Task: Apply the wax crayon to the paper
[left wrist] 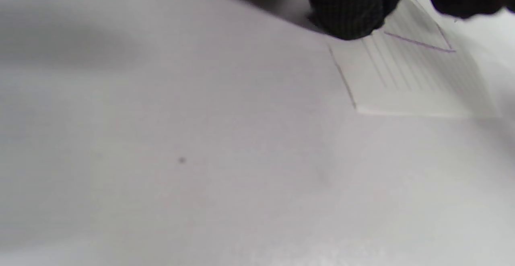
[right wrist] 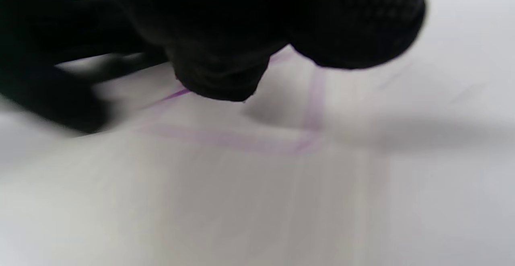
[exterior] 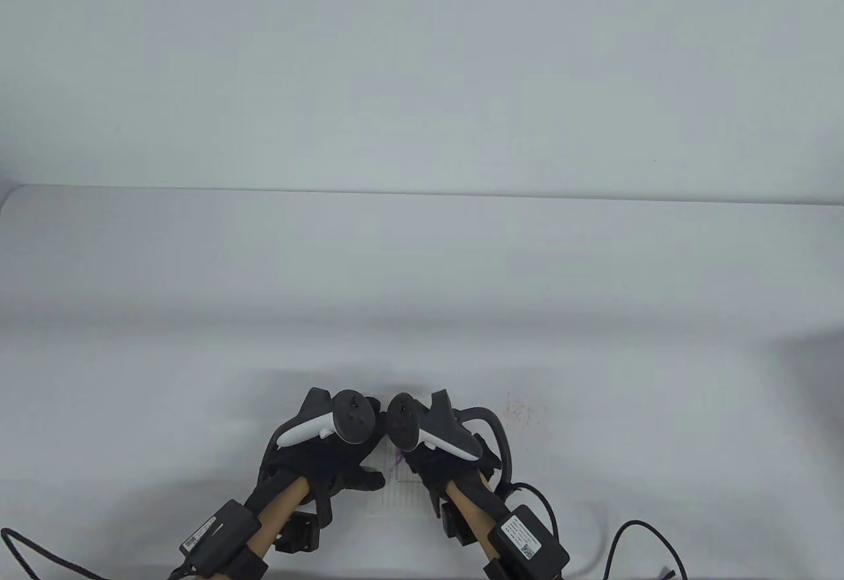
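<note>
Thin, slidey paper (left wrist: 418, 85), so pinned under left hand (exterior: 330, 455) fingertip (left wrist: 348, 12); right hand (exterior: 438, 451) fingers bunched, crayon hidden, grip unclear.

Both gloved hands sit close together at the near edge of the scene, forearms angling inward from below. The left hand (exterior: 323, 458) lies low and flat, palm down, its thumb (exterior: 369, 480) reaching right toward the other hand. The right hand (exterior: 438, 455) is just beside it, fingers (right wrist: 217, 69) curled downward in a tight bunch — whether they pinch anything cannot be made out.
</note>
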The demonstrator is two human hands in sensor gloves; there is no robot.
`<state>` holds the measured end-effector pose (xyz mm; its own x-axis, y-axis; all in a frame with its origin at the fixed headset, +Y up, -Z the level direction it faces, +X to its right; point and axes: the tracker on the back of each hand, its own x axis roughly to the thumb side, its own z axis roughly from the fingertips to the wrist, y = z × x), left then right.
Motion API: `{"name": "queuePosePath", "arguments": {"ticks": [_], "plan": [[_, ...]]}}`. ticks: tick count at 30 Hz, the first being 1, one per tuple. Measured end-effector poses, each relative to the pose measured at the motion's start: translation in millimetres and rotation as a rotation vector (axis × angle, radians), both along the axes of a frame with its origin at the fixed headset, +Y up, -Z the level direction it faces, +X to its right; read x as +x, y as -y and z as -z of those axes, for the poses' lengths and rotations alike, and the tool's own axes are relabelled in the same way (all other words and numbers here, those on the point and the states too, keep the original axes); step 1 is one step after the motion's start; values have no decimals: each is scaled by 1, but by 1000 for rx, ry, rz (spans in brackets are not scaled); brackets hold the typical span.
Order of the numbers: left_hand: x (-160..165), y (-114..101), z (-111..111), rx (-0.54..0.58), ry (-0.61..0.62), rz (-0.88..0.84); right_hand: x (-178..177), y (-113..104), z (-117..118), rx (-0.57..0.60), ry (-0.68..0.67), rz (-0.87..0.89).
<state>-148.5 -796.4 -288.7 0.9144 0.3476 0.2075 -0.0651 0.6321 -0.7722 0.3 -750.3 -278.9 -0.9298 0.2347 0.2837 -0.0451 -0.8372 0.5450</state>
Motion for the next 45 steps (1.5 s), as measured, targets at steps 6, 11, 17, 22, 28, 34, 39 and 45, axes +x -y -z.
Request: {"name": "queuePosePath", "arguments": {"ticks": [6, 11, 17, 22, 28, 34, 39, 45], "plan": [[0, 0, 0, 0, 0, -1, 18, -4, 11, 343, 188, -263], [0, 0, 0, -1, 0, -1, -1, -2, -1, 86, -11, -53], [0, 0, 0, -2, 2, -1, 16, -4, 10, 285, 172, -237], [0, 0, 0, -5, 1, -4, 5, -3, 3, 164, 27, -109], [0, 0, 0, 2, 2, 0, 16, -3, 10, 193, 167, -194], [0, 0, 0, -3, 1, -3, 6, -4, 4, 98, 79, -86], [0, 0, 0, -3, 1, -3, 8, -2, 7, 68, 120, -135], [0, 0, 0, -4, 3, -3, 17, -5, 5, 206, 130, -181]]}}
